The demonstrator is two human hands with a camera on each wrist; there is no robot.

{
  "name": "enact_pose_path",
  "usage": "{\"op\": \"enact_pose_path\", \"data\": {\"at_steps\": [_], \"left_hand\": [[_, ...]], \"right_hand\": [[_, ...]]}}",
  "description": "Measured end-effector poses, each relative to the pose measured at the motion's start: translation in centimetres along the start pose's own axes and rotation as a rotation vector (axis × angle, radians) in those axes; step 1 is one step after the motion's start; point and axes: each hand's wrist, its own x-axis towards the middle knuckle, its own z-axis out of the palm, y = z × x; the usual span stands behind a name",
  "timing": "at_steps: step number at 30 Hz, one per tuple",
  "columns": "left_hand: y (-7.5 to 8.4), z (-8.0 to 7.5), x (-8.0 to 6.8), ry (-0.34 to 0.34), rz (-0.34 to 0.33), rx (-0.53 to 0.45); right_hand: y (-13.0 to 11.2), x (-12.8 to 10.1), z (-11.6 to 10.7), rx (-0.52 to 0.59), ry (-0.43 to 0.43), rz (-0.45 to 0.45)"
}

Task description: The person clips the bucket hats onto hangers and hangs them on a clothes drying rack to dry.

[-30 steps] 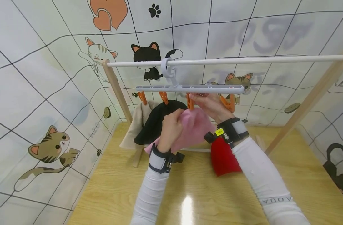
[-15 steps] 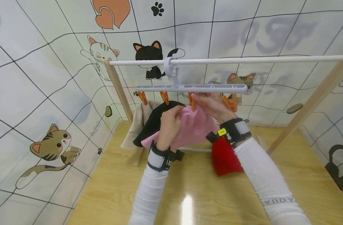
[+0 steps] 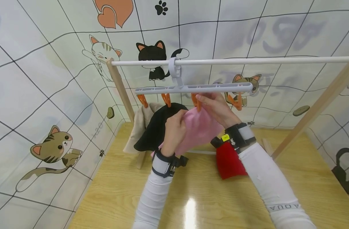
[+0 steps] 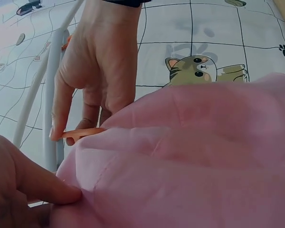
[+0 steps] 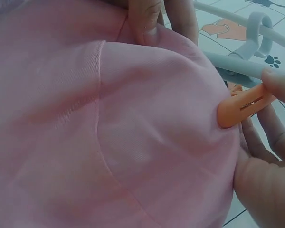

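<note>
**Tight up at the clips, open down at the table**

We have the hanger bar (image 3: 191, 89) and rail (image 3: 234, 60) pressing just above both hands. To our left the black hat (image 3: 157, 127) and beige cloth (image 3: 140, 122) crowd in. Below the right wrist lies the red cloth (image 3: 228, 160). Nearer us, bare table (image 3: 120, 190) gives open passage; so does the gap right of the last orange clip (image 3: 235, 101).

Clip hanger (image 3: 191, 89) hangs on the rail (image 3: 234, 60); hats clipped below; table (image 3: 111, 197) beneath.

A staged laundry corner is showing: cartoon-cat backdrop sheets (image 3: 48, 95) are enclosing a wooden table (image 3: 208, 197) bearing a small drying rack (image 3: 277, 59).
</note>
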Motion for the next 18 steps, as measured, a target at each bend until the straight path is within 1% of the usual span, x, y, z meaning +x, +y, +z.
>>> {"op": "enact_pose_path", "data": {"at_steps": [6,9,12,13,15,17,18], "left_hand": [[0.1,0.3,0.2,0.061,0.019,-0.024],[0.1,0.4,0.3,0.072,0.017,-0.026],[-0.1,0.5,0.3,0.083,0.013,-0.032],[-0.1,0.5,0.3,0.089,0.015,-0.033],[-0.2,0.6,0.3,0.098,0.021,-0.034],[-0.2,0.7,0.2,0.107,0.033,-0.033],[-0.2,0.7,0.2,0.113,0.042,-0.03]], "right_hand": [[-0.5,-0.7,-0.6,-0.057,0.047,0.023],[-0.9,-1.4,-1.6,-0.138,0.067,0.061],[-1.8,-1.9,-3.1,-0.148,0.053,0.066],[-2.3,-2.2,-3.6,-0.128,0.044,0.061],[-3.4,-2.7,-4.6,0.034,0.053,0.081],[-4.9,-3.4,-5.5,0.106,0.071,0.11],[-5.8,-3.8,-5.9,0.116,0.071,0.132]]}}
